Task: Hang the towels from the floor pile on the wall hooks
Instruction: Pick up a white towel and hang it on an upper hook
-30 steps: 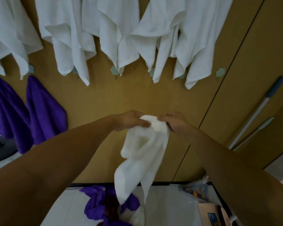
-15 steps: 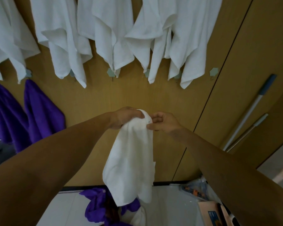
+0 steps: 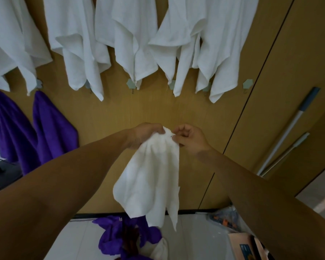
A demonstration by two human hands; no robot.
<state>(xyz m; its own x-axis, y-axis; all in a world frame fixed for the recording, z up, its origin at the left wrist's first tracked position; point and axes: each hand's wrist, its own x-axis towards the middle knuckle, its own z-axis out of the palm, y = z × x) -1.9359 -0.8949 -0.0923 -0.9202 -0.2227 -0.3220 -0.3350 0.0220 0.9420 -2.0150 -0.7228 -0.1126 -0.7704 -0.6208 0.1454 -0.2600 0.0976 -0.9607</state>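
Both hands hold a white towel [image 3: 152,177] up by its top edge in front of the wooden wall [image 3: 120,113].

The left hand [image 3: 146,135] is closed around the bunched top of the towel, and the right hand [image 3: 190,137], just beside it, pinches the towel's corner between thumb and fingertip, other fingers curled. The cloth hangs loose below both hands, its lower end over the floor pile [image 3: 128,239] of purple and white towels. Above the hands a row of white towels [image 3: 135,34] hangs from the hooks, with one bare hook [image 3: 248,84] up and to the right of the right hand. Two purple towels [image 3: 53,126] hang well to the left of the left hand. Two long handles [image 3: 289,128] lean on the wall far right of the right hand.
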